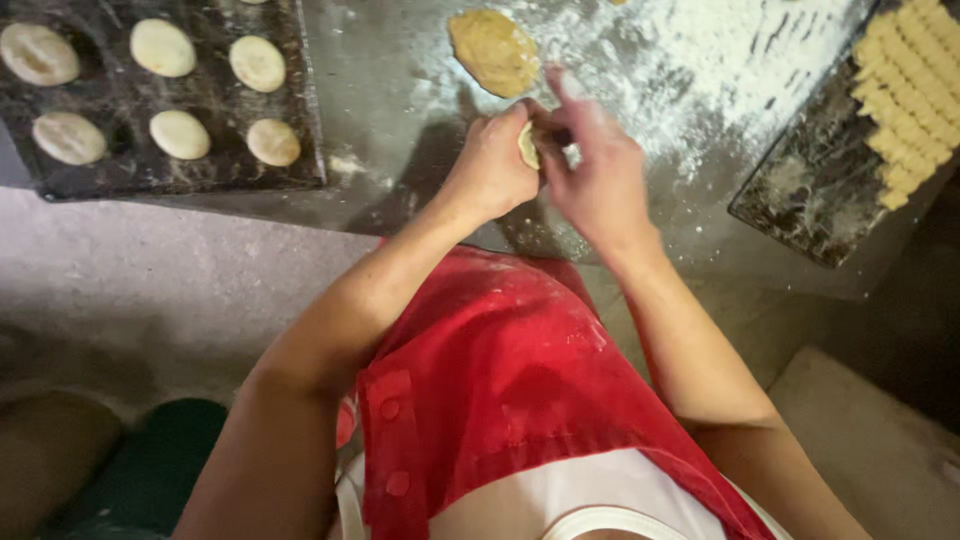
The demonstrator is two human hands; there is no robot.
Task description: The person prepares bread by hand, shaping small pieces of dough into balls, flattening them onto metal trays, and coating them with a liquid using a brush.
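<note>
Small dough disc [528, 146] on edge, long axis approx vertical, pinched btwn left hand [492, 165] & right hand [598, 180] fingers.

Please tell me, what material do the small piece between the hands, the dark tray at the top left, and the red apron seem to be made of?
The small piece, pinched between left hand and right hand, looks like soft, pale, matte dough. The dark tray is probably metal, blackened and crusted from use; its surface is mottled. The red apron seems thin plastic or coated cloth: slightly glossy, half see-through, dusted with flour.

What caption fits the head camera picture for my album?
Left hand and right hand pinch a small dough piece over a floured table.
</note>
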